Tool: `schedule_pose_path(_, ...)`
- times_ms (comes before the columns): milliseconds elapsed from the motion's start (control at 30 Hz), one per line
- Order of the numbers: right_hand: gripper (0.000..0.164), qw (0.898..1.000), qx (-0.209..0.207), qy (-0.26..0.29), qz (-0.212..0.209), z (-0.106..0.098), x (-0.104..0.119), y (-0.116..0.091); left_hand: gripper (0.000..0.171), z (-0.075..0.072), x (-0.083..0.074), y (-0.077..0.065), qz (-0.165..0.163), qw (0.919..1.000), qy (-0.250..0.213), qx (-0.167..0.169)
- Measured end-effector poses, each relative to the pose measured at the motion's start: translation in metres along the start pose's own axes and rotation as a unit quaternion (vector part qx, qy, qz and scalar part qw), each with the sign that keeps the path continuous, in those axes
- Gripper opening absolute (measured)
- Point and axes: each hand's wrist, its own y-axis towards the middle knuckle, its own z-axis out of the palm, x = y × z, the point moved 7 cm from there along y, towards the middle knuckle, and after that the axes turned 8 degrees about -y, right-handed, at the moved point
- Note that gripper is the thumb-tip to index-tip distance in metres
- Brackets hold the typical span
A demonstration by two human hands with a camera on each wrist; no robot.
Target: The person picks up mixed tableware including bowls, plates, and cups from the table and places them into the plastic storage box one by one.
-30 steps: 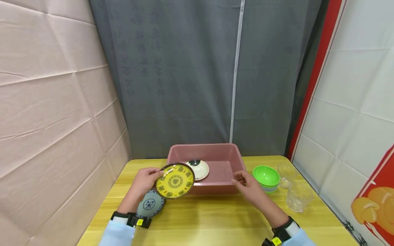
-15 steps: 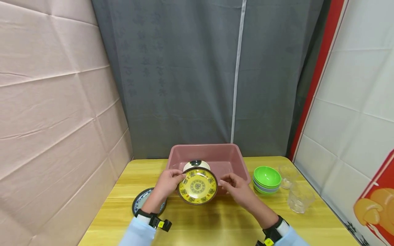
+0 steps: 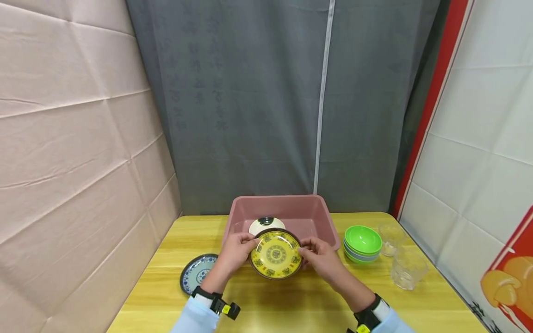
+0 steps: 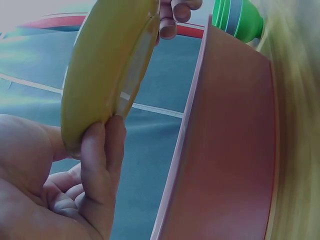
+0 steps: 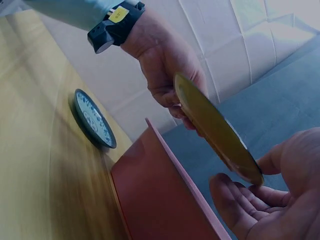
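Observation:
A yellow plate (image 3: 276, 254) with a dark rim and printed pattern is held up, tilted toward the head camera, over the front wall of a pink basin (image 3: 291, 200). My left hand (image 3: 236, 252) pinches its left edge, thumb on one face and fingers on the other, as the left wrist view shows. At the opposite edge, my right hand (image 3: 322, 259) has thumb and fingers on either side of the rim, seen in the right wrist view (image 5: 280, 185). Inside the basin, a white plate (image 3: 260, 225) with a black patch is partly hidden behind the yellow one.
A blue-and-white plate (image 3: 192, 277) with a dark rim lies on the wooden table (image 3: 275, 310), left of the basin. To the basin's right stand stacked bowls (image 3: 363, 240), the top one green, and two clear glasses (image 3: 405, 273). A grey curtain (image 3: 250, 115) hangs behind.
My left hand has carried the yellow plate rightward to the basin's front, uncovering the blue-and-white plate. My right hand has come left and taken the yellow plate's right edge.

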Motion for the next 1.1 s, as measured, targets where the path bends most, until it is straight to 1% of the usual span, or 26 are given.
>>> schedule_pose_path(67, 0.03, 1.0, 0.003, 0.011, 0.008, 0.001, -0.001, 0.0, 0.019, 0.001, 0.0, 0.0, 0.004, 1.0, 0.004, 0.003)
schedule_pose_path(167, 0.034, 0.999, 0.012, 0.03, 0.019, 0.001, -0.003, 0.001, 0.019, 0.002, 0.001, -0.001, -0.003, 1.0, -0.002, 0.005)
schedule_pose_path(333, 0.038, 0.998, 0.021, 0.051, 0.034, 0.002, -0.007, 0.004, 0.018, 0.001, 0.001, -0.001, -0.009, 1.0, 0.002, 0.003)
schedule_pose_path(633, 0.038, 0.996, 0.023, 0.064, 0.057, 0.002, -0.009, 0.003, 0.021, 0.002, 0.0, -0.003, -0.004, 1.0, 0.004, 0.008)
schedule_pose_path(767, 0.037, 0.996, 0.024, 0.069, 0.059, 0.001, -0.009, 0.003, 0.023, 0.0, -0.001, -0.003, -0.006, 0.9999, 0.008, 0.002)
schedule_pose_path(933, 0.038, 0.995, 0.035, 0.079, 0.047, 0.0, -0.006, 0.005, 0.023, -0.01, -0.005, -0.003, 0.012, 0.9993, 0.025, -0.024)
schedule_pose_path(1033, 0.038, 0.995, 0.036, 0.082, 0.042, -0.003, -0.004, 0.007, 0.02, -0.023, -0.006, -0.004, 0.027, 0.9976, 0.043, -0.046)
schedule_pose_path(1100, 0.038, 0.995, 0.029, 0.081, 0.042, -0.007, -0.003, 0.009, 0.02, -0.035, -0.005, -0.004, 0.035, 0.995, 0.066, -0.066)
